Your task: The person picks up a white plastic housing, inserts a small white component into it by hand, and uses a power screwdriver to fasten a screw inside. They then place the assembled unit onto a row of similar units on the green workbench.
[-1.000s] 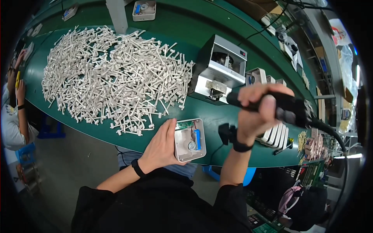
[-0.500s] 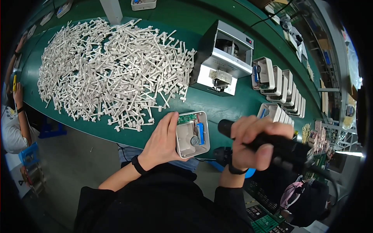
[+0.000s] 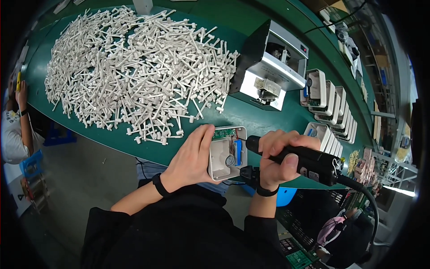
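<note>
My left hand (image 3: 191, 154) grips an open white plastic housing (image 3: 217, 158) by its left side, tilted up at the table's near edge. Inside it are a green circuit board (image 3: 224, 133), a blue cylindrical battery (image 3: 238, 153) with thin wires, and a round grey part (image 3: 230, 160). My right hand (image 3: 280, 157) is wrapped round a black corded electric screwdriver (image 3: 309, 167), held nearly level. Its nose points left, right beside the housing's upper right rim; whether the tip touches cannot be made out. A black knobbed piece (image 3: 249, 174) shows by my right wrist.
A large heap of white stick-like plastic parts (image 3: 139, 71) covers the table's left. A silver and black machine (image 3: 273, 62) stands behind my right hand. Rows of white housings (image 3: 316, 87) are at the right. Another person's hand (image 3: 21, 96) shows far left; a cable (image 3: 375, 215) hangs right.
The screwdriver has come left, its nose now close to the housing's right rim. My left hand still holds the housing. The whole view has shifted slightly.
</note>
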Action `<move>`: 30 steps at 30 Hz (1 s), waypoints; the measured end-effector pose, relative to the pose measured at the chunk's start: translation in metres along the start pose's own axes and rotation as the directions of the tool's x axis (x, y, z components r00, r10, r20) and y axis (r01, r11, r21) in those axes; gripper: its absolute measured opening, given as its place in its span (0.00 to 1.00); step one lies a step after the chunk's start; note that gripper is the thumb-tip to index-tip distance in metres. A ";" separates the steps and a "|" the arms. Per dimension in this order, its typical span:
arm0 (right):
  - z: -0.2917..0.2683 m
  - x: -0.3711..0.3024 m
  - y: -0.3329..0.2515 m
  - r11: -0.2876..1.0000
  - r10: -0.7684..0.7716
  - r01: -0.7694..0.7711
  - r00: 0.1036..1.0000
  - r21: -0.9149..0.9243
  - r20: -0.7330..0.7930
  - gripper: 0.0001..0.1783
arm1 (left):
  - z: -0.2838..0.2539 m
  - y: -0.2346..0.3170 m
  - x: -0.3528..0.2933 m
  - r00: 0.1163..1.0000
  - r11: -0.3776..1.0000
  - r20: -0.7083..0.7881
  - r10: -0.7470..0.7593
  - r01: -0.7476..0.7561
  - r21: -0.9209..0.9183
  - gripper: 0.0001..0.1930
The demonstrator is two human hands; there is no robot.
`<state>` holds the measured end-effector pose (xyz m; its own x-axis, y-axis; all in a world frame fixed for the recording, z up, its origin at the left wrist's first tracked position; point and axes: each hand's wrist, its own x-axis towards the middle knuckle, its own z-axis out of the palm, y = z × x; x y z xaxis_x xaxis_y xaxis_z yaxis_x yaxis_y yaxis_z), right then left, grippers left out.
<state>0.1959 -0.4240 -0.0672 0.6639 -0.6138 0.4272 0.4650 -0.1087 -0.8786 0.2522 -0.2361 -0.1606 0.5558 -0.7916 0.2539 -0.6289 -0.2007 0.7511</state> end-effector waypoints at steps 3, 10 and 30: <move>0.001 -0.001 0.004 1.000 0.008 -0.008 1.000 0.003 -0.012 0.22 | 0.000 -0.001 0.000 1.000 1.000 0.005 0.005 -0.005 0.010 0.74; 0.003 -0.007 0.007 0.999 -0.022 0.022 1.000 0.029 -0.007 0.22 | 0.000 -0.002 0.000 1.000 1.000 0.009 0.012 -0.012 0.026 0.73; -0.086 0.147 0.036 0.771 -0.185 0.071 0.976 -0.633 -0.116 0.25 | -0.062 0.040 0.011 0.906 -0.516 0.419 -0.062 0.330 -0.790 0.55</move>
<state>0.2600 -0.5853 -0.0548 0.4937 -0.6698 0.5547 0.0345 -0.6222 -0.7821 0.2677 -0.2171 -0.0900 0.3153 -0.9463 -0.0719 0.9376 0.2990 0.1774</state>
